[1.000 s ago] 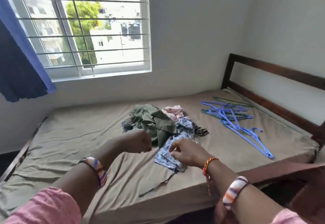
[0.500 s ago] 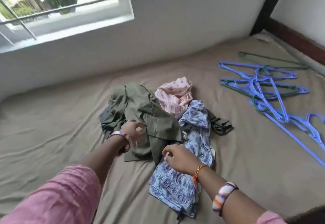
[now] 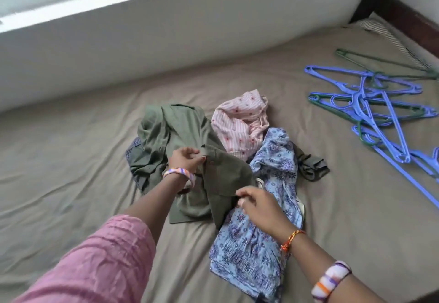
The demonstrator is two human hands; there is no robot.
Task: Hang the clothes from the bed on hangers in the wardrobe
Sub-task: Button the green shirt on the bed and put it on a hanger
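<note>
Soft window [image 3: 83, 1] daylight; slight blur, edges bowed.

Clothes piled mid-bed [image 3: 71, 160]: crumpled olive green shirt [image 3: 190, 136], pink striped top [image 3: 240, 124] just right of it, blue floral garment [image 3: 261, 243] trailing toward the bed's near edge. Blue and green hangers [image 3: 370, 103] tangled off right.

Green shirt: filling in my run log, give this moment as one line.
step: picking first garment | left hand: pinches green shirt | right hand: pinches its edge | hangers: untouched on bed

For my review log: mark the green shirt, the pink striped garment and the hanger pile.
green shirt [image 3: 180, 127], head view, upper back panel
pink striped garment [image 3: 240, 124], head view, middle folds
hanger pile [image 3: 370, 103], head view, crossing blue arms
</note>
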